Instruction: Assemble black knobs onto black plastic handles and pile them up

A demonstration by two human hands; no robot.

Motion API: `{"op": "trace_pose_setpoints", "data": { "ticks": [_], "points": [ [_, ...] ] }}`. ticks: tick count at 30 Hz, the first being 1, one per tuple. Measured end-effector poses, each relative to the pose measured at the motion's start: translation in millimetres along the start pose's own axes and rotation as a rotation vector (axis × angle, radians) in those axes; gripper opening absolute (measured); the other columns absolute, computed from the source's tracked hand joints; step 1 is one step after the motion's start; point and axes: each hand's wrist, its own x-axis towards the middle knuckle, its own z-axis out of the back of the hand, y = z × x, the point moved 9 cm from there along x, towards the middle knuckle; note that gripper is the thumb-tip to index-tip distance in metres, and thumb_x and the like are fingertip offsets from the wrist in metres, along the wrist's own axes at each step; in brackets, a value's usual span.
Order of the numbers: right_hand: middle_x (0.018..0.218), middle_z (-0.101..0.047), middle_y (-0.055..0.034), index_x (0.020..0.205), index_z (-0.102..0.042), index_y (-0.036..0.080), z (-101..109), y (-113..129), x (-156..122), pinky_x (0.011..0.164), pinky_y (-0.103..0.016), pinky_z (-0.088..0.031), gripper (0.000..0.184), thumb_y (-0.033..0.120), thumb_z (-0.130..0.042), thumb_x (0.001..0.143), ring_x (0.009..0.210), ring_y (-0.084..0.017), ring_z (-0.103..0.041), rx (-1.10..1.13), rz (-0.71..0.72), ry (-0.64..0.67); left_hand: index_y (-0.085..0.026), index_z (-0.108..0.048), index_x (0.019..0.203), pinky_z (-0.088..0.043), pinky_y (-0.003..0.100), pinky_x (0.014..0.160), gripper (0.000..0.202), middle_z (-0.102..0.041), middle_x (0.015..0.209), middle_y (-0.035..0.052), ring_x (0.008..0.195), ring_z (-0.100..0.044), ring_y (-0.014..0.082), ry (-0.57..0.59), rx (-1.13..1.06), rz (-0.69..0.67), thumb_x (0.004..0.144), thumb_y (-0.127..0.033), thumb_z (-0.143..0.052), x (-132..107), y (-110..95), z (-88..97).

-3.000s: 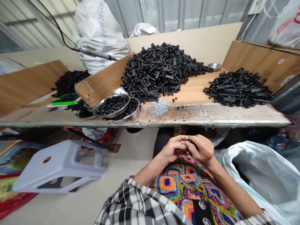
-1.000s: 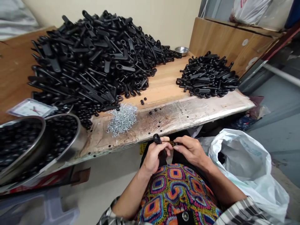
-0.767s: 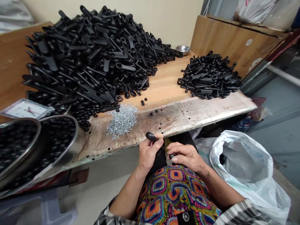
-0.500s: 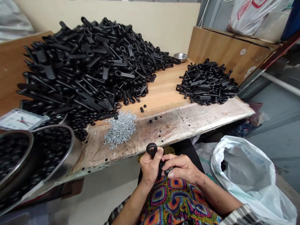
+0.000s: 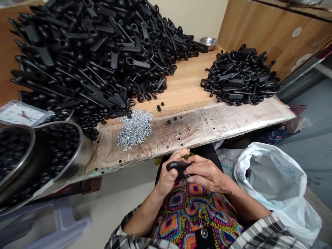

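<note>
Just past the bench's front edge, above my lap, both hands hold one black plastic crank handle [image 5: 174, 166]. My left hand [image 5: 166, 178] has it between thumb and fingers, its rounded end showing above the thumb. My right hand [image 5: 206, 173] pinches the other end, and the fingers cover most of that part. On the bench beyond lie a heap of small silver pins [image 5: 136, 128] and a few loose black round pieces [image 5: 169, 121]. A large pile of black crank arms [image 5: 103, 52] rises behind them.
A smaller pile of crank handles [image 5: 240, 79] lies at the right of the bench [image 5: 197, 129]. Metal pots of black pieces [image 5: 83, 145] stand at left under a clear-lidded box [image 5: 23, 114]. An open white sack [image 5: 280, 186] is at my right; a small metal bowl [image 5: 209, 42] sits behind.
The crank handle has been turned in my hands: its ring end stood up before, and now its rounded side lies across the left hand. The view has tilted downward.
</note>
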Motion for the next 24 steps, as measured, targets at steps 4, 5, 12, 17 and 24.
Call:
{"op": "trace_pose_setpoints", "data": {
  "ticks": [4, 5, 12, 17, 24],
  "points": [
    [0.074, -0.058, -0.0058, 0.083, -0.061, 0.015, 3, 2, -6, 0.075, -0.028, -0.041, 0.016, 0.02, -0.046, 0.084, 0.085, -0.017, -0.049, -0.227, 0.0, 0.14, -0.01, -0.064, 0.098, -0.035, 0.04, 0.095, 0.083, -0.051, 0.116, 0.0162, 0.11, -0.044, 0.0312, 0.275, -0.074, 0.048, 0.064, -0.079, -0.032, -1, -20, -7.5],
    [0.07, -0.057, -0.0053, 0.078, -0.06, 0.015, -1, 1, -8, 0.072, -0.028, -0.04, 0.016, 0.019, -0.045, 0.083, 0.082, -0.017, -0.048, -0.299, -0.004, 0.199, -0.011, -0.064, 0.098, -0.037, 0.039, 0.093, 0.076, -0.053, 0.115, 0.0153, 0.107, -0.047, 0.0296, 0.315, -0.048, 0.145, 0.069, -0.075, -0.033, -2, -14, -8.8],
    [0.057, -0.055, -0.0022, 0.064, -0.057, 0.015, -25, 5, -11, 0.071, -0.031, -0.04, 0.019, 0.017, -0.047, 0.081, 0.059, -0.013, -0.045, -0.409, 0.032, 0.443, -0.014, -0.06, 0.08, -0.04, 0.021, 0.051, 0.019, -0.058, 0.065, 0.0002, 0.056, -0.052, 0.0127, 0.669, 0.197, 0.572, 0.063, -0.023, -0.06, -30, 52, -36.7],
    [0.083, -0.065, -0.0064, 0.096, -0.062, 0.017, 39, 5, -13, 0.084, -0.037, -0.041, 0.018, 0.019, -0.052, 0.081, 0.089, -0.02, -0.055, -0.176, -0.036, -0.1, -0.012, -0.054, 0.075, -0.028, 0.017, 0.04, 0.011, -0.047, 0.05, -0.0039, 0.039, -0.036, 0.0052, 0.403, 0.05, 0.575, 0.067, -0.019, -0.052, -21, 64, -29.3],
    [0.084, -0.068, -0.0019, 0.098, -0.064, 0.024, 48, -47, -41, 0.071, -0.029, -0.05, 0.022, 0.018, -0.06, 0.078, 0.075, -0.016, -0.062, 0.414, -0.299, -0.684, -0.015, -0.052, 0.1, -0.037, 0.02, 0.049, 0.026, -0.045, 0.055, -0.0047, 0.046, -0.043, 0.0081, 0.025, 0.173, 0.243, 0.076, -0.026, -0.051, 3, 16, -8.1]
  ]
}}
